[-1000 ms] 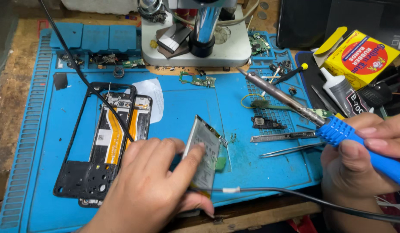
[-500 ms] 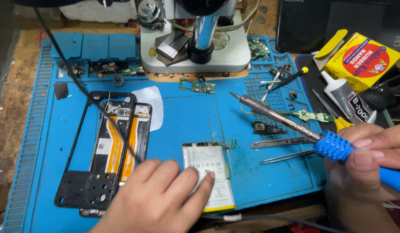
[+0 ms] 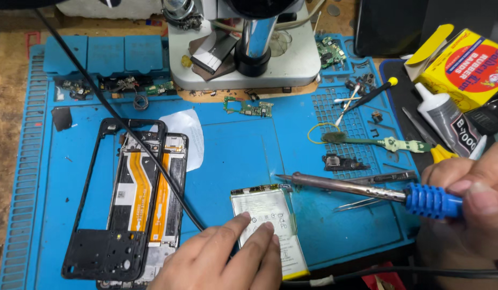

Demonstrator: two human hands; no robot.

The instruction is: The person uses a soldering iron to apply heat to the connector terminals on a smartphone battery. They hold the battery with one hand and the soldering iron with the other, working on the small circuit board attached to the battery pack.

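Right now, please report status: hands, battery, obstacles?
Left hand presses flat battery. Right hand grips soldering iron, tip at battery's top edge. Black cable crosses nearby.

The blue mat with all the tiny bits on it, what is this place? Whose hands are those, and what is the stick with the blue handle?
The picture comes from a camera worn on a person's head, looking down at their own two hands. The blue mat covers a work table. The left hand presses flat on a white phone battery. The right hand holds a soldering iron, a pen-like tool with a metal tip. Its tip is at the battery's top edge. To the left lies an opened phone with orange ribbon strips inside, and a black frame over it. At the top stands a microscope base. On the right are tweezers, a glue tube and a yellow box.
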